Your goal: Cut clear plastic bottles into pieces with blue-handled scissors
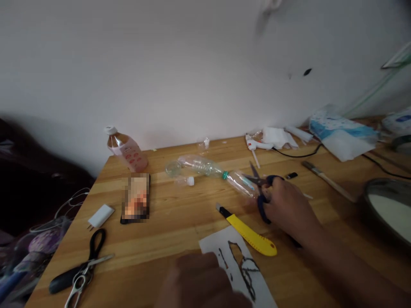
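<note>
My right hand is closed on the dark-blue handles of a pair of scissors, whose blades are apart. The blades lie over a clear plastic bottle with a green cap, on its side. Left of it lies another clear bottle piece. My left hand, blurred at the bottom edge, has curled fingers beside a white paper with a dark drawing; anything inside them is hidden. Between my hands lies a yellow utility knife, its tip pointing away to the left.
At left are a pink-labelled bottle, a phone, a white charger and black-handled scissors. A glue gun and tissue pack lie at the back. A brush and bowl are at right.
</note>
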